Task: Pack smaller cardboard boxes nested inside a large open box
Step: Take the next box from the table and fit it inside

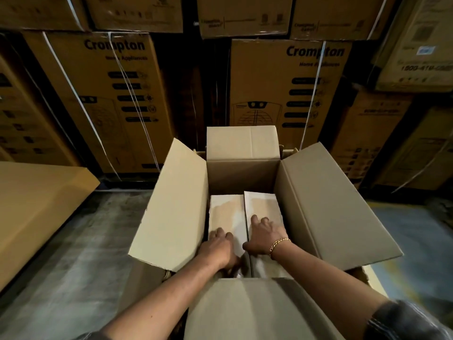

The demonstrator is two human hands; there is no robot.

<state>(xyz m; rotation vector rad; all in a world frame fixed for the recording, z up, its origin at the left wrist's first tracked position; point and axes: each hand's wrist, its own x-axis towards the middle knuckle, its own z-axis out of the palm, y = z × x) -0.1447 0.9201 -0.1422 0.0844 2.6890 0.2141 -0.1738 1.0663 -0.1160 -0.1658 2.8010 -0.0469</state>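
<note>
A large open cardboard box (316, 192) stands on the floor with all flaps spread outward. Inside it lie two smaller pale boxes side by side: the left small box (226, 212) and the right small box (262, 204). My left hand (219, 247) rests flat on the near end of the left small box, fingers curled over its top. My right hand (263, 235), with a gold bracelet at the wrist, presses on the right small box, thumb hooked into the gap between the two. The near ends of both small boxes are hidden by my hands and the near flap.
Tall stacks of strapped Crompton cartons (289, 89) form a wall just behind the large box. A flat cardboard sheet (36, 207) lies at the left. Grey concrete floor (81, 261) shows on the left, a bluish patch of floor (416, 236) on the right.
</note>
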